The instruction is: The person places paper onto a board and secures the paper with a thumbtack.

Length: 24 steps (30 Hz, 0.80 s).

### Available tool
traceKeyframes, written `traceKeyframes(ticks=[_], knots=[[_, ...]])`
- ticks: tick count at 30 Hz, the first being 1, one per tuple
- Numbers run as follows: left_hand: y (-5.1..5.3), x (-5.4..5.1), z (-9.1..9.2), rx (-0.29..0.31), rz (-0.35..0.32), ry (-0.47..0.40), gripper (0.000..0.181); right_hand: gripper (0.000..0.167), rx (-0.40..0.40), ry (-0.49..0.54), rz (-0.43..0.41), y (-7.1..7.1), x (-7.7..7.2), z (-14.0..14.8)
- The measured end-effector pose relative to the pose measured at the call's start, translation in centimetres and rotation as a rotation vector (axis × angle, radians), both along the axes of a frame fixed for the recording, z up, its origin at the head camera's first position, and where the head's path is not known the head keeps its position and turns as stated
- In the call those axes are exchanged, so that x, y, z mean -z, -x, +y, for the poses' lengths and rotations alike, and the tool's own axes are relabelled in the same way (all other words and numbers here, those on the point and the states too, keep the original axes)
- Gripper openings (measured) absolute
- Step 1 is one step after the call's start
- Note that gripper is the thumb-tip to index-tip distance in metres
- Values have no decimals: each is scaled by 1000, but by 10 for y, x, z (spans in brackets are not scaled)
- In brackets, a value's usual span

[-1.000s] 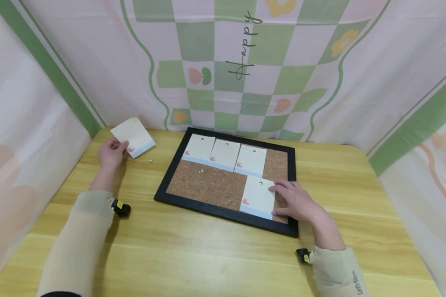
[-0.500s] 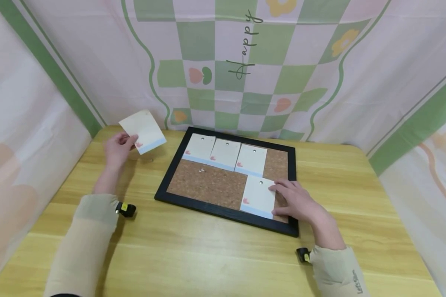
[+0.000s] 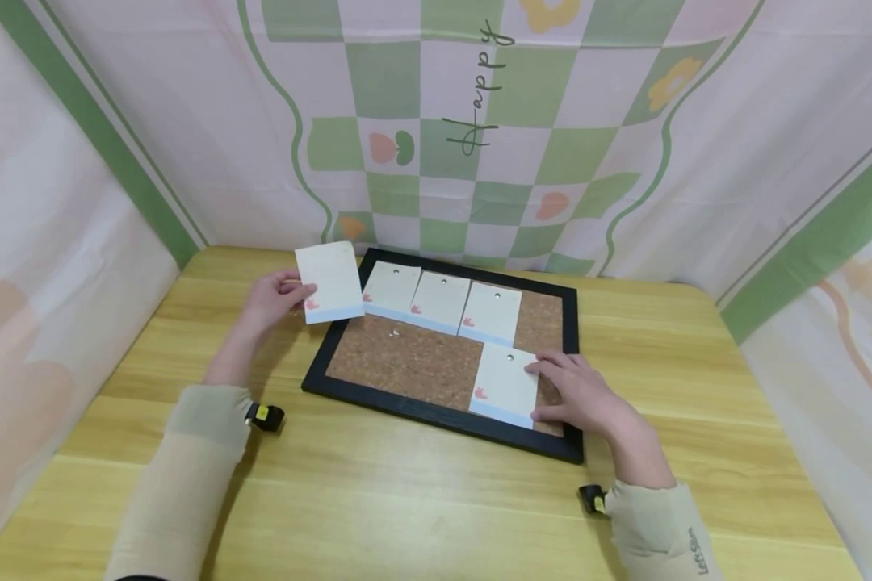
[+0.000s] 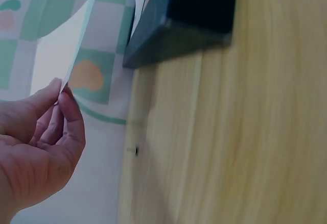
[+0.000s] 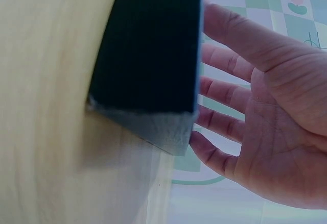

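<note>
My left hand (image 3: pixel 272 300) pinches a paper note (image 3: pixel 330 278) by its left edge, thumb in front. The note has a blue strip and a small pink print, and is lifted over the left edge of the framed cork board (image 3: pixel 407 363). In the left wrist view the note (image 4: pixel 60 48) stands clear of the table. My right hand (image 3: pixel 577 391) rests at the board's right side, its spread fingertips touching a pinned note (image 3: pixel 504 387). The right wrist view shows its fingers (image 5: pixel 225 94) extended past the black frame (image 5: pixel 153 55). Three more pinned notes line the board's upper row, including the leftmost note (image 3: pixel 391 289).
Small loose pins (image 3: pixel 395 332) lie on the cork below the upper notes. A single pin (image 4: pixel 136 150) lies on the wooden table (image 3: pixel 378 508) left of the board. A patterned curtain (image 3: pixel 450 161) hangs behind the table.
My left hand has raised the note off the table, carried it right to the board's left edge and turned it more upright. The right hand has stayed in place.
</note>
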<state>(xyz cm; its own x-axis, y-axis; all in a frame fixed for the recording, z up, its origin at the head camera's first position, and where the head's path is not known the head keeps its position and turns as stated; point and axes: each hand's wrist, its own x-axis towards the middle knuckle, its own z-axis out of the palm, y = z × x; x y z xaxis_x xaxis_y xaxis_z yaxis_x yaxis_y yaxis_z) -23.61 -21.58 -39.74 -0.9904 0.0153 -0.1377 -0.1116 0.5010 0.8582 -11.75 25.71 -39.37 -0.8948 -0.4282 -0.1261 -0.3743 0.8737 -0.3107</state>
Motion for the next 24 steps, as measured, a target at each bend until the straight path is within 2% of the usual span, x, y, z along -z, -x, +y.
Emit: traceKeyframes(ticks=[3, 15, 24], knots=[[-2, 0, 9, 32, -8, 3, 50, 63, 0, 0, 2, 0, 0, 0], [-11, 3, 49, 115, -70, -91, 50, 62, 2, -6, -2, 0, 1, 0], [-15, 5, 70, 198, -50, -10, 55, 63, -1, 0, -8, 0, 0, 0]])
